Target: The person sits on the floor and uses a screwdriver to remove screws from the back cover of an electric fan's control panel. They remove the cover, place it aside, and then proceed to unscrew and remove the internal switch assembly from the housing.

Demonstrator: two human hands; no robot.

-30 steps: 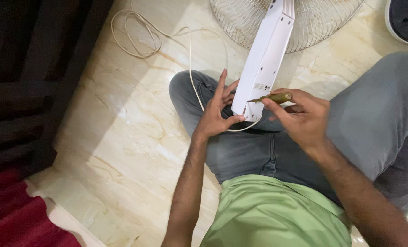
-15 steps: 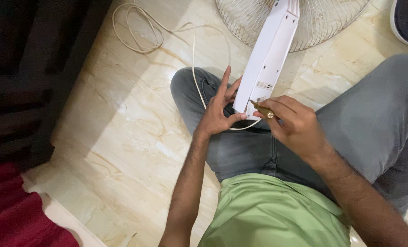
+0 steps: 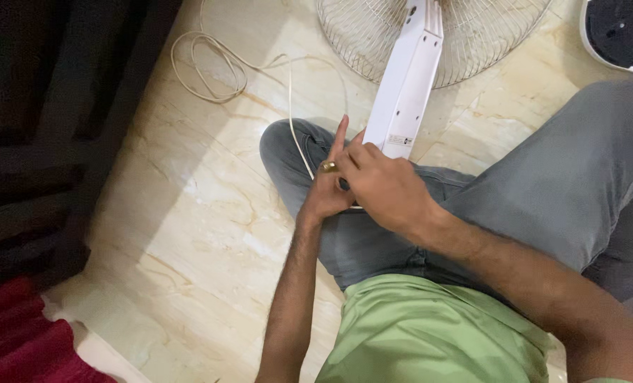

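The white fan column (image 3: 407, 78) lay across the lap, running toward one o'clock to the wire fan guard (image 3: 465, 35). The left hand (image 3: 327, 188) braced its lower end, forefinger extended. The right hand (image 3: 384, 188) was closed around a brass-coloured screwdriver (image 3: 328, 167), its butt showing at nine o'clock of that hand. A cream cord (image 3: 221, 71) coiled at eleven o'clock on the marble floor (image 3: 189, 213).

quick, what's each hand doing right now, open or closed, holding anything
Left hand: open, fingers extended, braced against the bottom end of the white fan stand.
Right hand: closed on a brass-coloured screwdriver.
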